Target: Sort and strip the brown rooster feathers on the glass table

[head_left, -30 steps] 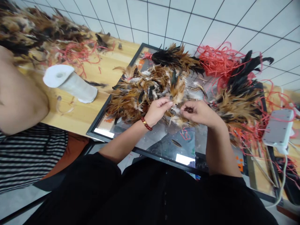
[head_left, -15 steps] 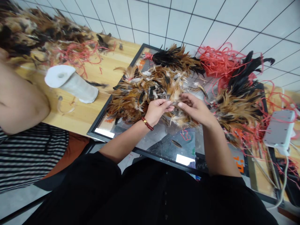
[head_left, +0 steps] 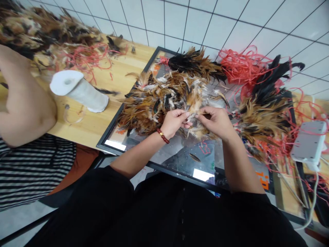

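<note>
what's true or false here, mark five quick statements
A slim dark feather lies on the black-framed glass panel. True.
The white cylindrical spool is on that panel. False: the spool is on the pale wooden table.
Tangled red plastic ribbon lies near the white tiled wall. True.
The dark-red beaded bracelet is on the right wrist. False: the bracelet circles the left one.
The left hand touches brown-and-white feathers. True.

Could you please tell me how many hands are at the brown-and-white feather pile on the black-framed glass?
2: at the near side of the pile, the left hand, with a red bead bracelet, and, just right of it, the right hand. None seems hidden.
</note>
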### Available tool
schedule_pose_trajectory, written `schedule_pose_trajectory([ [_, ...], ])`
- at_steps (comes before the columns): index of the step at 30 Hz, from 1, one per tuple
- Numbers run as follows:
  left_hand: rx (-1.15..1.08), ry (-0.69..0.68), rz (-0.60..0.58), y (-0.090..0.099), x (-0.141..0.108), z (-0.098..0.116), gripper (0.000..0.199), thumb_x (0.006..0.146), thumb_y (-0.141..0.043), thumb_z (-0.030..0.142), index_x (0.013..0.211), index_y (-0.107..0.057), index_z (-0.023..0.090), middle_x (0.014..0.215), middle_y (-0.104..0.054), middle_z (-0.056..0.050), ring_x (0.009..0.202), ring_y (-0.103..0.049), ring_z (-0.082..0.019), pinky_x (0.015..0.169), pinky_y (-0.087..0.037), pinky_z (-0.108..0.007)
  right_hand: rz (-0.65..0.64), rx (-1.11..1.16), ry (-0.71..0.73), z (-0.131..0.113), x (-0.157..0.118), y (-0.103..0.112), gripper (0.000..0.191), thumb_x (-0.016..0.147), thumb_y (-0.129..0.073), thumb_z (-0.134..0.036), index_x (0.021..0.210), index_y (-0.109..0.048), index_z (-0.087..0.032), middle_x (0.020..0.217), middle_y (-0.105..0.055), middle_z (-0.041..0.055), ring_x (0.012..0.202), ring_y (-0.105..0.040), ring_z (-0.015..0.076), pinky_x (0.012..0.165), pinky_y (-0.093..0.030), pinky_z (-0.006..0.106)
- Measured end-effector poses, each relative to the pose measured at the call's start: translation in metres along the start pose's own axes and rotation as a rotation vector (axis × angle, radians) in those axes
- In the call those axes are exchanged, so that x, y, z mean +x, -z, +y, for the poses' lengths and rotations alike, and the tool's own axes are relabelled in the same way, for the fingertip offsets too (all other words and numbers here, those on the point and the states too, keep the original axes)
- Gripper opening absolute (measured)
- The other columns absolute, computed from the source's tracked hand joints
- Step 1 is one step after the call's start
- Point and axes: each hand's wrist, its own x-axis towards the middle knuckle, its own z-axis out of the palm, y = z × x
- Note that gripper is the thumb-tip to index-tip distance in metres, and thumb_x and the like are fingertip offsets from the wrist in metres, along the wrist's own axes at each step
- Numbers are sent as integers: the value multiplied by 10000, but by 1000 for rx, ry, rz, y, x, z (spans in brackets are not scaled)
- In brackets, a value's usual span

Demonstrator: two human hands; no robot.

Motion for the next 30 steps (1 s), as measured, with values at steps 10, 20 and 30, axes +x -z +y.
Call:
schedule_pose_trajectory([
  [10, 137, 126, -190, 3, 0, -2, 226, 857, -732, 158, 656, -653, 92, 597, -681, -46, 463, -615, -89, 512, -513, -215, 31, -67, 20, -4, 1, -7, 140, 822, -572, -257, 757, -676, -189, 677, -667, 22, 617, -573, 157, 634, -426, 290],
  [20, -259, 23, -64, 10, 10, -3, 125, 838, -761, 198, 775, -686, 120, 789, -745, -43, 726, -695, -105, 764, -550, -251, 30, 214, -191, -1, 1, -14, 352, 721, -800, -515, 745, -676, -186, 645, -629, 9, 569, -510, 124, 540, -402, 270],
  [30, -310, -34, -25, 9, 9, -5, 164, 774, -822, 246, 786, -697, 139, 761, -713, -1, 722, -650, -79, 764, -501, -227, 149, 459, -222, -5, 9, -29, 315, 717, -731, -497, 669, -626, -205, 594, -571, -20, 545, -459, 111, 556, -385, 268],
])
